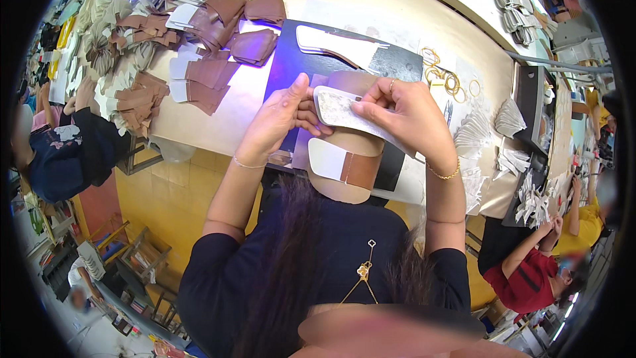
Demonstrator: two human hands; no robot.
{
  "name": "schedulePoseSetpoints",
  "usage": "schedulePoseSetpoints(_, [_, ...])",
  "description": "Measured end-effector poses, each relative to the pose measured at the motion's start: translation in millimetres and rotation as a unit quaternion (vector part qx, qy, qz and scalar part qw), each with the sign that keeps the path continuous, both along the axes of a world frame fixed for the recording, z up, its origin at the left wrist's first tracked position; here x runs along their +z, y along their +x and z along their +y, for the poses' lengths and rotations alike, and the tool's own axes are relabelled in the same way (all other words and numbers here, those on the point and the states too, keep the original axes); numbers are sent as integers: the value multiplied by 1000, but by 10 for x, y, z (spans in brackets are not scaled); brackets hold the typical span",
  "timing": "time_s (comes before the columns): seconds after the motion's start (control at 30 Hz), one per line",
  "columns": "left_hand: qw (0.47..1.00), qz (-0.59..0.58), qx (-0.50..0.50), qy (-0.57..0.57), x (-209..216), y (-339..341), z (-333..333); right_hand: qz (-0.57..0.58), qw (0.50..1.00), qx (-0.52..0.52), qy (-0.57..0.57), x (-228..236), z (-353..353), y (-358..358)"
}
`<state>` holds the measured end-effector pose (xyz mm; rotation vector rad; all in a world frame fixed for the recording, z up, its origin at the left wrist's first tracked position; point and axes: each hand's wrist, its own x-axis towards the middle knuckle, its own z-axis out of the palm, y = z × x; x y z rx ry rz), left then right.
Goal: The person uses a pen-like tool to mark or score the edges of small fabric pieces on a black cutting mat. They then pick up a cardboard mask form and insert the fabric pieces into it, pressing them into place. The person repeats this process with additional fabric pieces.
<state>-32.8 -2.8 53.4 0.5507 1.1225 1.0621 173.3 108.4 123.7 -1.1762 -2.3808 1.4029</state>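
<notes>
Several stacks of brown and white cut pieces [199, 73] are lying on the left part of the workbench [411, 20], fanned out in overlapping rows, probably so that each one can be picked off singly. Further right, the left hand [275, 122] is pinching the near end of a pale insole-shaped piece [341, 111] between thumb and fingers, steadying it above a black mat [397, 63]. The right hand [411, 116] is gripping the opposite end, fingertips curled over its edge, so the piece is being held taut between both hands just over a tan sandal sole with a brown strap [351, 169]. That sole is overhanging the bench's near edge toward the person's body. Room is lying open on the mat behind the hands, beside a white cut piece [338, 43]. Right of the hands, loose rings [450, 79] and white folded bits [474, 136] are crowding the surface.
</notes>
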Motion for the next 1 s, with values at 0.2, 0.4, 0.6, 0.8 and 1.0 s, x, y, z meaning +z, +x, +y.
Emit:
schedulePoseSetpoints(0.2, [1000,4,-6,8,-50,-39,46,-22,999,13,47,-52,50,-98])
schedulePoseSetpoints(0.4, [1000,9,-8,6,-57,-28,41,-31,997,15,64,-45,39,-117])
schedulePoseSetpoints(0.6, [1000,8,-9,21,-56,-3,47,-40,996,22,79,-62,38,-134])
schedulePoseSetpoints(0.8, [1000,21,-4,22,-76,-11,68,-9,1000,6,6,-75,82,14])
schedulePoseSetpoints(1.0, [1000,27,3,6,-168,-138,42,74,988,-46,-126,-126,145,291])
